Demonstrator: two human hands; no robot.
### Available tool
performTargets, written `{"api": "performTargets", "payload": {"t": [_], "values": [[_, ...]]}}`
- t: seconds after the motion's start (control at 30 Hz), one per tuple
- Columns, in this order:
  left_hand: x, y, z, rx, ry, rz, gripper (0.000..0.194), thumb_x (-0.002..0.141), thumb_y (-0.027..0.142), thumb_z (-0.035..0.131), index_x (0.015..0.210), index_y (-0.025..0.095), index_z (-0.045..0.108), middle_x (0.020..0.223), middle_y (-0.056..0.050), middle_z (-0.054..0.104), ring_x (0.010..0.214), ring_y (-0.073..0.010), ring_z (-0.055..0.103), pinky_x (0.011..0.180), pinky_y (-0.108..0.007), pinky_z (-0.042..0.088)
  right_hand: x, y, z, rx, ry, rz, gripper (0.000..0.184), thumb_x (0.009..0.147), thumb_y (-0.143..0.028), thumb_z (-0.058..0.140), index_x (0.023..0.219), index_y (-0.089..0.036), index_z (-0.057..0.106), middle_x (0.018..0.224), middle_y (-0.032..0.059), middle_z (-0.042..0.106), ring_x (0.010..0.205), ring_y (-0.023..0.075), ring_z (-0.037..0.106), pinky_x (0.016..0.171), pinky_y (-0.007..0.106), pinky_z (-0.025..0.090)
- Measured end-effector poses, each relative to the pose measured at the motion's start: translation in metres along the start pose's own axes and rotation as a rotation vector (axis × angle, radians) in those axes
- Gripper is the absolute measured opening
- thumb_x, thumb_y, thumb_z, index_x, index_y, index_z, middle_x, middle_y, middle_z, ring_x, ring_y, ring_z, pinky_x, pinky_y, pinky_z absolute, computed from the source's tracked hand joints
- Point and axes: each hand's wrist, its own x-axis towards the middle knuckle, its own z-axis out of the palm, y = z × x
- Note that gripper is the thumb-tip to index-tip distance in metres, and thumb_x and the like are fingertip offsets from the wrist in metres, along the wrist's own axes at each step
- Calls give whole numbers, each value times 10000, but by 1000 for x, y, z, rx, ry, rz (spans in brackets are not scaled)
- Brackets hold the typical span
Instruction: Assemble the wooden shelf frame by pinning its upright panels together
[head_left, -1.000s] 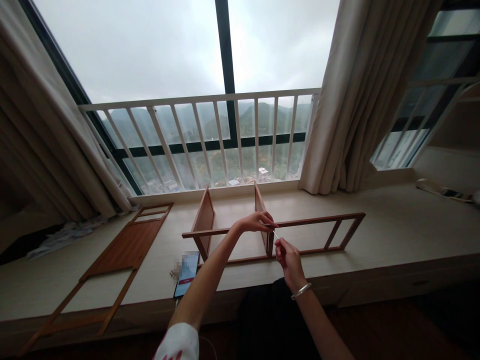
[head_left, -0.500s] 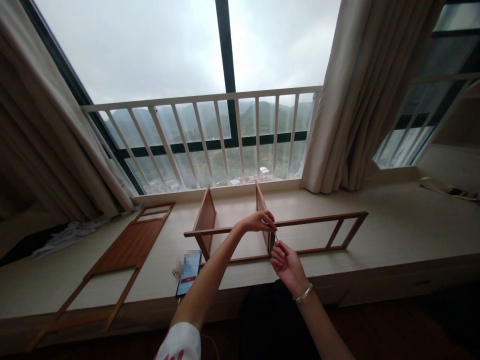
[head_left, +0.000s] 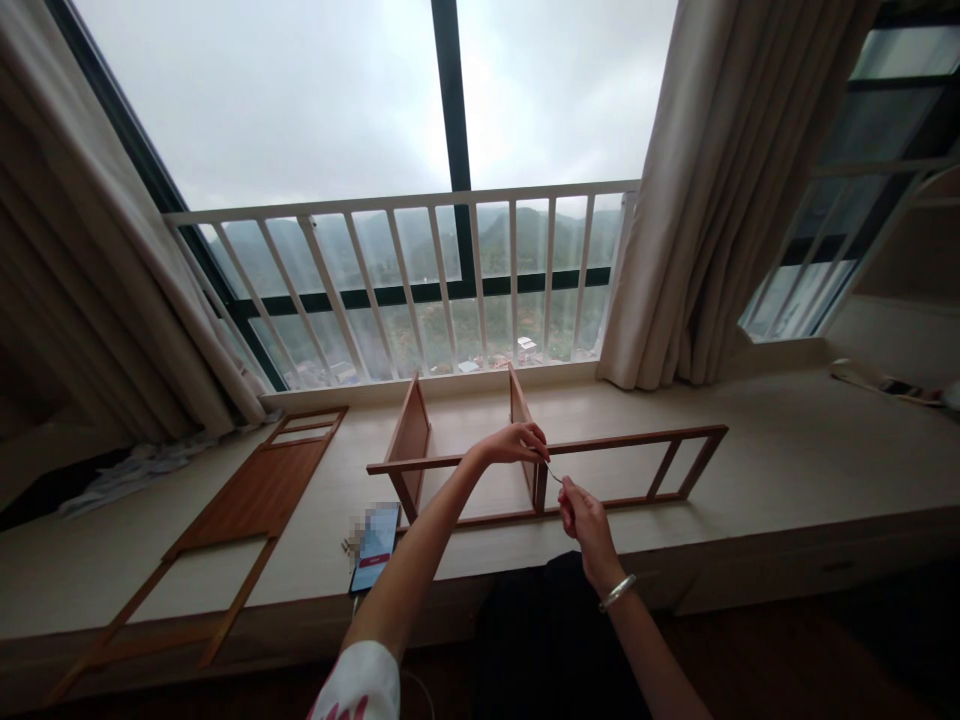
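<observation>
A reddish-brown wooden frame (head_left: 641,439) rested on the pale, smooth ledge (head_left: 780,460) beneath the window, its slim, straight rails making a long, narrow shape. Two flat wooden panels stood up from it, the left panel (head_left: 409,425) near one end and the middle panel (head_left: 520,402) partway along. At the middle panel's joint slanted a thin, shiny rod (head_left: 553,474), seemingly metal. The right hand (head_left: 589,520), a silvery bangle at its wrist, was closed on the rod's lower end, fingers bunched. The left hand (head_left: 516,443) arched over the joint, fingers loosely curled and fingertips at the rod's upper end; whether they gripped it could not be told. Beside the left forearm lay a phone (head_left: 377,548); farther left, a flat wooden piece (head_left: 244,495) with open rectangular gaps.
</observation>
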Motion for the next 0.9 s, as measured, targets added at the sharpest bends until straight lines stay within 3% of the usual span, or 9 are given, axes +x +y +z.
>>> {"api": "performTargets", "payload": {"t": [0.13,0.23,0.33,0.6,0.9], "values": [[0,0,0,0,6,11,231,668,331,601,838,190,672,919,-55,521,795,-107,500,726,-216,392,-1,-5,-4,-411,115,-204,363,686,-531,494,579,-186,478,438,-54,369,409,71,305,417,215,204],[-1,1,-1,1,3,3,237,666,339,601,833,186,673,914,-56,525,791,-107,503,722,-214,392,-2,-9,-6,-722,229,-329,318,689,-525,495,676,-210,537,469,-39,439,446,96,378,459,225,217],[-1,2,-1,3,-2,2,242,667,342,600,834,182,673,912,-60,528,795,-109,503,722,-214,392,-3,-12,-6,-893,297,-400,305,703,-517,481,788,-238,570,487,-33,470,463,109,417,476,228,213],[-1,1,0,-6,1,6,245,666,341,600,833,178,673,899,-61,534,799,-112,501,722,-216,391,-3,-15,-5,-1041,289,-462,333,778,-486,377,817,-238,595,587,-11,564,536,107,490,509,216,250],[1,-3,-2,-38,-26,11,250,668,325,603,870,190,664,926,-62,516,809,-114,499,697,-211,400,2,-5,-2,-875,268,-405,322,758,-476,422,741,-210,602,548,2,554,505,114,461,506,220,284]]}}
